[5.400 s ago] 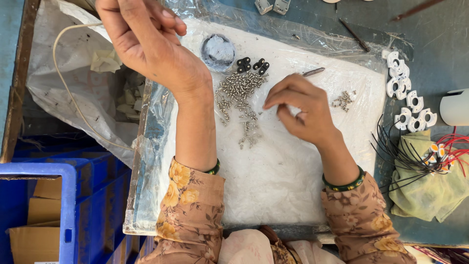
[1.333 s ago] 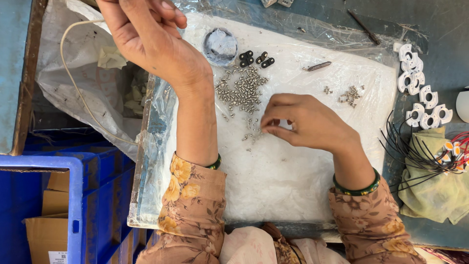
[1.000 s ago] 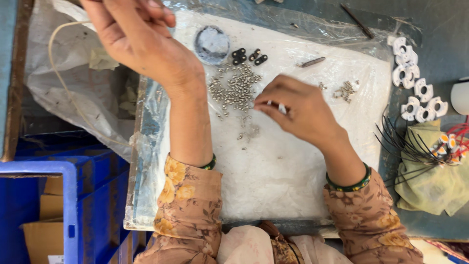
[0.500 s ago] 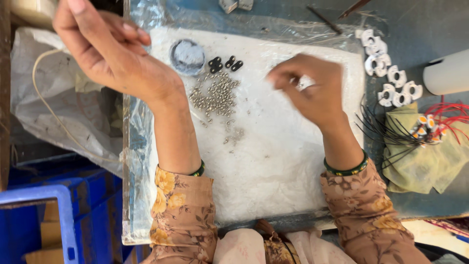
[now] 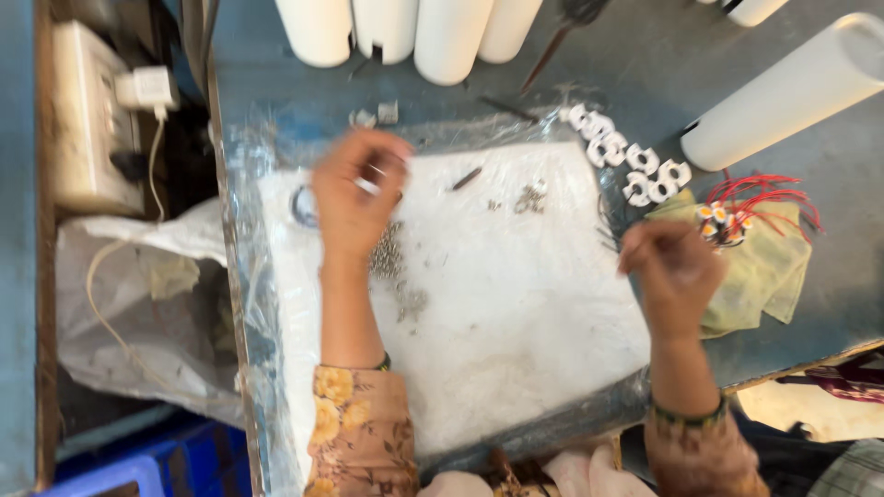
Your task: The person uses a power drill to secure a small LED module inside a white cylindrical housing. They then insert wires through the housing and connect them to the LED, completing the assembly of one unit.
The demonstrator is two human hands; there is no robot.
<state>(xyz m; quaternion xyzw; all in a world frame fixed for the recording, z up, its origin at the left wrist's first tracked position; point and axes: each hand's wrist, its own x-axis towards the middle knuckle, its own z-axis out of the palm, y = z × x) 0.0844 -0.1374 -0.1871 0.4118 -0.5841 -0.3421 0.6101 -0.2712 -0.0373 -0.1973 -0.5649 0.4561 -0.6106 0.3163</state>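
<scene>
My left hand (image 5: 354,189) hovers over the far left of a white foam pad (image 5: 516,313), fingers curled around a small light part; the blur hides what it is. A pile of small silvery metal pieces (image 5: 389,258) lies just beside its wrist. My right hand (image 5: 670,267) has reached off the pad's right edge, its fingers pinched near a bundle of red wires with small yellow-and-white ends (image 5: 737,216) lying on a yellow-green cloth (image 5: 769,276). Whether it grips anything I cannot tell.
Several white ring-shaped parts (image 5: 631,166) lie in a row behind the cloth. White tubes (image 5: 414,32) stand at the back, another white tube (image 5: 783,92) at the right. A dark pin (image 5: 467,178) and a small metal cluster (image 5: 531,198) lie on the pad. A plastic bag (image 5: 138,304) lies left.
The view has shifted up and right. My right hand left the pad's middle and moved right to the wires on the cloth. My left hand came down and right over the pad's far left.
</scene>
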